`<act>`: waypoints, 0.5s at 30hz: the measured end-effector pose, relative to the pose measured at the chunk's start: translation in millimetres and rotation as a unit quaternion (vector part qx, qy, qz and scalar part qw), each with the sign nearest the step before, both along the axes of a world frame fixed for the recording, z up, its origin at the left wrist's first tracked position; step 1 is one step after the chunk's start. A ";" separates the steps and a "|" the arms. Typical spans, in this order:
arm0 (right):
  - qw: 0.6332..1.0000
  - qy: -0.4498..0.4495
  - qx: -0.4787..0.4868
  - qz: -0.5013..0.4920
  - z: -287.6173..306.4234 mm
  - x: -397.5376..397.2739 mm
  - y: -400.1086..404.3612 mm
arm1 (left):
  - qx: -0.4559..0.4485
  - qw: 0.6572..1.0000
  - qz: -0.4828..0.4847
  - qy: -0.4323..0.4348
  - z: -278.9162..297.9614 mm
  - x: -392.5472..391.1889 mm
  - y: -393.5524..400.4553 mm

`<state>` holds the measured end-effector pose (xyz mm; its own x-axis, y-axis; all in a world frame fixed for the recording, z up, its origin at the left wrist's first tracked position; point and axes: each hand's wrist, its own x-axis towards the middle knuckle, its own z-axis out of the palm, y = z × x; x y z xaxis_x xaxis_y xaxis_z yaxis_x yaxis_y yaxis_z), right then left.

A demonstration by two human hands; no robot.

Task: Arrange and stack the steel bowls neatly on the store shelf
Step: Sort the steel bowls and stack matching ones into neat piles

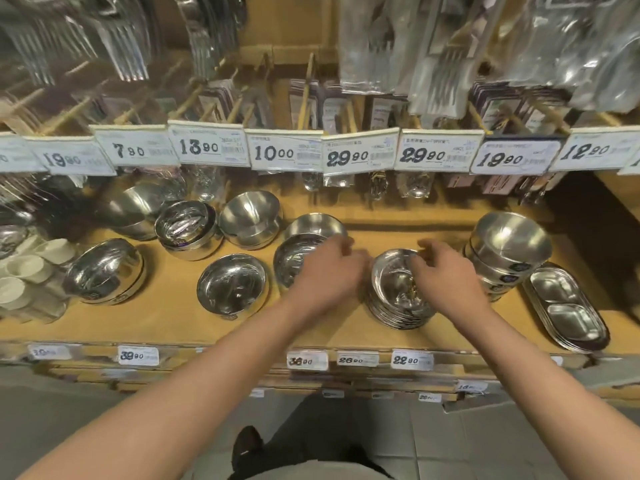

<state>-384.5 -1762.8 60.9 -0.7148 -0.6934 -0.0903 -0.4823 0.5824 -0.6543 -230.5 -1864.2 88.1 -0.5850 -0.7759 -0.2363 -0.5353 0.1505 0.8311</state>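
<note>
1. Shelf (180, 306): steel bowls sit scattered and part-stacked.
2. Bowl stack (398, 299): front centre-right, directly between both hands.
3. Right hand (446, 275): fingers on the stack's right rim; grip unclear, blurred.
4. Left hand (329, 271): loosely curled beside its left rim, grasp indeterminate.

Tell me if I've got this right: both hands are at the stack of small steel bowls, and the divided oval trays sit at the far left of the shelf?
Not quite. The head view shows the divided oval trays at the far right of the shelf, not the left. The rest holds: the left hand and right hand are both at the stack of small steel bowls.
</note>
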 end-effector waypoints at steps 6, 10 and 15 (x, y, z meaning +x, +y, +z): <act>0.990 -0.110 -0.089 -0.002 30.7 50.8 -47.0 | 0.036 0.987 0.142 0.060 3.3 88.9 -89.8; 0.982 -0.146 -0.120 0.031 25.0 113.0 -90.9 | 0.064 0.977 0.192 0.066 -21.0 152.5 -136.6; 0.975 -0.188 -0.103 0.063 2.5 188.3 -134.0 | 0.092 0.978 0.187 0.011 -63.5 215.2 -177.2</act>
<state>-196.2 -1896.8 63.3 -0.5663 -0.8042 -0.1804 -0.2440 0.3727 -0.8953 -15.2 -2041.4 24.6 -0.2739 -0.8821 -0.3831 -0.5062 -0.2065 0.8374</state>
